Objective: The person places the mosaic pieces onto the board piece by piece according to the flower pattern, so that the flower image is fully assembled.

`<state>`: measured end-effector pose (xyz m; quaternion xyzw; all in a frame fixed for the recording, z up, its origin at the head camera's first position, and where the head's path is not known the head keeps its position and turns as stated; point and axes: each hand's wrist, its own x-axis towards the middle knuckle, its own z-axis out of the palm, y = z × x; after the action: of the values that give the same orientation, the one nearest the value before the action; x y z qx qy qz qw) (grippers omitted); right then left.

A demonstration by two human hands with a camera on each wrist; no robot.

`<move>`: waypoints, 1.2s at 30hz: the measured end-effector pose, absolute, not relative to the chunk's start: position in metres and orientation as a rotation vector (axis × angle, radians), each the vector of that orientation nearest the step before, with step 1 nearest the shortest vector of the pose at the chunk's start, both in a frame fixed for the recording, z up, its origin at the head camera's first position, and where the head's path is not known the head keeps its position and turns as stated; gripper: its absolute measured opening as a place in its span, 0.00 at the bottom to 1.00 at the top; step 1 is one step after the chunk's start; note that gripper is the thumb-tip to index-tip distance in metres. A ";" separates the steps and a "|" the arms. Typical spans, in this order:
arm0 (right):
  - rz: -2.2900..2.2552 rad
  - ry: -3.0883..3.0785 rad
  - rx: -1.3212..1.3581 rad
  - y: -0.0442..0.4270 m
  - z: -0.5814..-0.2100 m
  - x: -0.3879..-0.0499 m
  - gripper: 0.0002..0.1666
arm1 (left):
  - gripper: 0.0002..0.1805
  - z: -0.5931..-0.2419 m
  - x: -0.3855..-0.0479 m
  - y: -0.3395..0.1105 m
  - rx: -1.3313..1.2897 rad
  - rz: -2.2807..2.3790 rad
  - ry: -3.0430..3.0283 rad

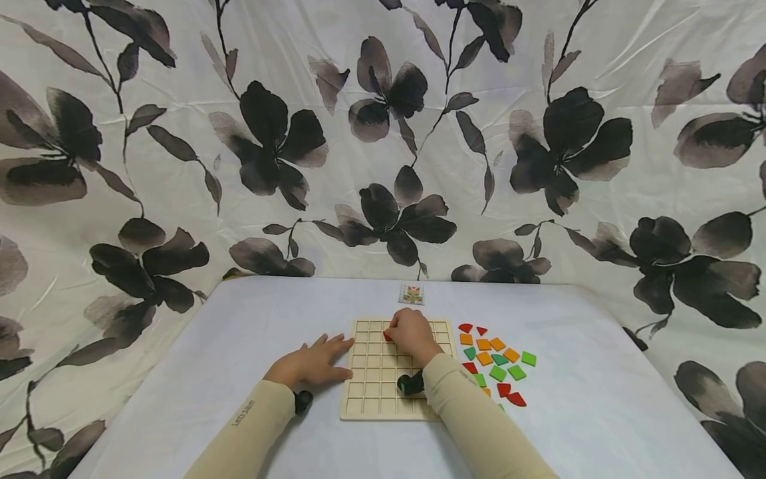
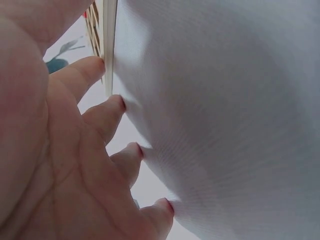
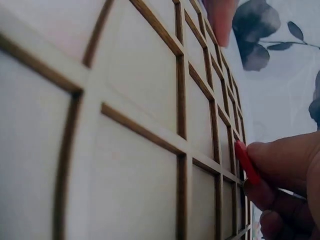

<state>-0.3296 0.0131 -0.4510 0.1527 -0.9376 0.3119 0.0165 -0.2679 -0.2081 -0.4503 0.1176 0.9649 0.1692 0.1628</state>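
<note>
Red piece point(image 3: 247, 163) in the right hand's point(image 1: 413, 334) pinch, over the grid board point(image 1: 374, 401) (left hand point(image 1: 312, 362) wide alongside)

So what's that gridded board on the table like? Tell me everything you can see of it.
The gridded board looks like pale wood, with raised strips dividing it into square cells; up close, the strips' sides look dark brown. It lies flat on the white table. The left hand touches its left edge, and the right hand pinches a red piece at the far part of the grid. The right sleeve hides some cells.
</note>
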 end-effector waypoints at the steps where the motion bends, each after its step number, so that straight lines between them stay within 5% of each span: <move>1: 0.954 -2.917 0.465 0.012 -0.451 -0.330 0.08 | 0.43 -0.450 -0.268 -0.208 0.334 0.484 2.751; 14: 0.708 -2.951 0.626 0.042 -0.440 -0.339 0.06 | 0.42 -0.450 -0.267 -0.208 0.348 0.489 2.741; 26: 0.395 -3.253 0.267 0.164 -0.430 -0.359 0.14 | 0.43 -0.450 -0.267 -0.206 0.358 0.484 2.744; 36: 0.534 -3.296 0.141 0.188 -0.437 -0.355 0.18 | 0.42 -0.447 -0.266 -0.207 0.331 0.503 2.733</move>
<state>-0.3552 0.1883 -0.4375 0.0420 -0.9813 0.1589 -0.1002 -0.2663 -0.2070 -0.4468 0.1166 0.9622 0.1770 0.1709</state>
